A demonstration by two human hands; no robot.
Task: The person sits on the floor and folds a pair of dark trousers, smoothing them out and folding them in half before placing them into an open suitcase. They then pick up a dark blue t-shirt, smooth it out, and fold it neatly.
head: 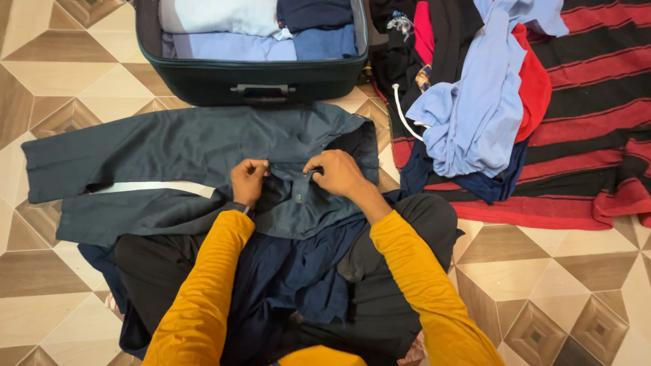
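Observation:
A pair of dark grey-blue trousers point(169, 146) lies spread on the tiled floor, legs stretching left, waistband toward my lap. My left hand point(248, 181) pinches the waistband fabric near the fly. My right hand point(337, 173) grips the other side of the waistband, close to a small button point(297, 198). Both arms wear mustard-yellow sleeves. A navy garment point(305, 271) lies bunched on my lap under the trousers.
An open dark suitcase point(258, 78) with folded light and blue clothes stands just beyond the trousers. At the right, a heap of light blue, red and black clothes point(475, 102) rests on a red-and-black striped blanket point(597, 122).

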